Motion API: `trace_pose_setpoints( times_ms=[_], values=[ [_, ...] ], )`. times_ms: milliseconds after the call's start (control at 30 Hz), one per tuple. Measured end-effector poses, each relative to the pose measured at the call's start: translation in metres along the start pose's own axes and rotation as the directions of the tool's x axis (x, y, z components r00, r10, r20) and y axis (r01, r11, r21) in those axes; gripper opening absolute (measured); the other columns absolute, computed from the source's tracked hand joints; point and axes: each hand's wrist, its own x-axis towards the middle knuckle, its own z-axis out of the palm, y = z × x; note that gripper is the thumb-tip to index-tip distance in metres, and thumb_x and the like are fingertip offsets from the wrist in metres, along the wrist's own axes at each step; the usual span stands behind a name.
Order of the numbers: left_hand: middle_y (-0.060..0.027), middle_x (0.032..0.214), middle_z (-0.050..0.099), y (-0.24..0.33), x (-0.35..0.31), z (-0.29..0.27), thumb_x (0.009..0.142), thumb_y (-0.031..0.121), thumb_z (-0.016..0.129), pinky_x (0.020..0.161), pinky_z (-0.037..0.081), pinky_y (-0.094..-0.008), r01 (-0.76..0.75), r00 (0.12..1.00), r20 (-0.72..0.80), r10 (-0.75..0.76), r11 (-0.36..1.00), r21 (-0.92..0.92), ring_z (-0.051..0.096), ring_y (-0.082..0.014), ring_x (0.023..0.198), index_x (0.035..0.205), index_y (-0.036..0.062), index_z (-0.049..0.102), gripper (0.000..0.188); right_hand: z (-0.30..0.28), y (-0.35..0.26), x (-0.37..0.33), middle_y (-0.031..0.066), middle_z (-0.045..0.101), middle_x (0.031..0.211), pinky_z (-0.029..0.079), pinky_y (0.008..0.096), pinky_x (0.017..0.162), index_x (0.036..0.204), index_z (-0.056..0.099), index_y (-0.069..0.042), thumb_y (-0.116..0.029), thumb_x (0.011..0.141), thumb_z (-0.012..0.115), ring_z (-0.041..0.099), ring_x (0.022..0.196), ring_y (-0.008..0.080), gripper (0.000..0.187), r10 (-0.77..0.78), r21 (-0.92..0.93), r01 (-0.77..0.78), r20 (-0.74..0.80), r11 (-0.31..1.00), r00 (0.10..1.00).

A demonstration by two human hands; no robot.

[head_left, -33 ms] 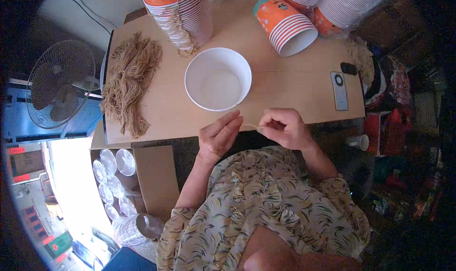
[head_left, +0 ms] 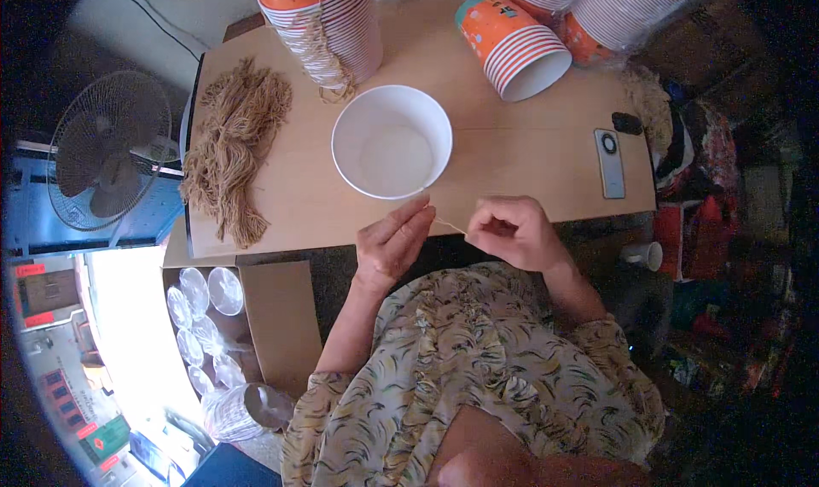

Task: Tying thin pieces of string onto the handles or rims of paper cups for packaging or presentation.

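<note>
Head view, hands: the left hand [head_left: 394, 241] and the right hand [head_left: 510, 229] sit a little apart at the near edge of the tabletop [head_left: 520, 150], each pinching one end of a thin tan string [head_left: 450, 225].
Head view, string: it runs short and taut between the fingertips, its long axis left to right with a slight downward slant toward the right hand; the left end meets the near rim of the white paper bowl [head_left: 392, 142].
Head view, bowl and hands: the bowl stands just beyond the hands, nearer the left one, whose fingertips touch or almost touch its rim.
Head view, bowl contents: open side up, nothing visible inside.
Head view, string supply: a loose bundle of tan strings [head_left: 232, 150] lies on the far left of the tabletop, well apart from both hands.
Head view, cup stacks: nested orange-and-white paper bowls [head_left: 333, 22] stand behind the white bowl with strings hanging down them; another stack [head_left: 514, 48] lies tilted, mouth toward the person.
Head view, other: a phone [head_left: 609, 163] lies flat to the right; a cardboard box [head_left: 256, 316] of clear lids sits below the tabletop.
</note>
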Motion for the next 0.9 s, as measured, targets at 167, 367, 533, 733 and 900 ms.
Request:
trace_pose_setpoints(
  times_ms=[167,367,533,733,900],
  values=[
    [-0.0087,0.109,0.072,-0.006,0.004,0.010,0.077,-0.003,0.076,0.069,0.061,-0.0315,0.036,0.998,-0.047,-0.036,0.999,0.013,0.073,-0.0225,0.085,0.102,0.0062,0.074,0.027,-0.010,-0.001,-0.013,-0.0003,0.058,0.071,0.036,0.0246,0.055,0.082,0.065,-0.004,-0.010,0.086,0.069,0.050,0.061,0.0072,0.009,-0.131,0.083,0.127,0.044,0.988,0.990],
    [-0.0086,0.108,0.072,-0.004,0.011,0.015,0.078,-0.003,0.075,0.069,0.061,-0.0319,0.095,0.994,-0.066,-0.089,0.991,0.091,0.073,-0.0225,0.085,0.103,0.0054,0.073,0.027,-0.015,-0.018,-0.022,0.0049,0.061,0.072,0.040,0.0296,0.055,0.081,0.065,-0.004,-0.008,0.085,0.070,0.054,0.061,0.0160,0.007,-0.257,0.102,0.245,0.128,0.964,0.958],
    [-0.0100,0.111,0.071,-0.001,0.013,0.016,0.080,0.002,0.076,0.071,0.061,-0.0331,0.155,0.988,-0.036,-0.152,0.983,0.102,0.073,-0.0242,0.088,0.108,0.0067,0.072,0.028,-0.016,-0.011,-0.022,0.0040,0.061,0.072,0.043,0.0299,0.055,0.085,0.066,-0.004,-0.008,0.084,0.070,0.057,0.062,0.0148,0.006,-0.331,0.087,0.321,0.153,0.943,0.931],
    [-0.0088,0.129,0.064,-0.006,0.028,-0.033,0.079,0.016,0.080,0.076,0.060,-0.0370,0.250,0.954,0.124,-0.274,0.951,0.182,0.072,-0.0280,0.094,0.122,0.0160,0.068,0.044,-0.027,-0.002,-0.031,-0.0021,0.063,0.080,0.041,0.0194,0.058,0.103,0.067,-0.001,-0.009,0.089,0.067,0.052,0.064,0.0043,0.016,-0.122,0.004,0.130,-0.311,0.992,0.943],
    [-0.0058,0.108,0.069,-0.024,0.031,-0.059,0.081,0.009,0.075,0.064,0.059,-0.0329,0.183,0.948,0.190,-0.255,0.927,0.328,0.071,-0.0207,0.080,0.111,0.0130,0.069,0.031,-0.029,-0.005,-0.022,-0.0017,0.058,0.082,0.041,0.0188,0.061,0.112,0.063,0.002,-0.016,0.097,0.059,0.050,0.067,0.0039,0.023,-0.068,0.208,0.169,-0.419,0.963,0.905]
  ],
)
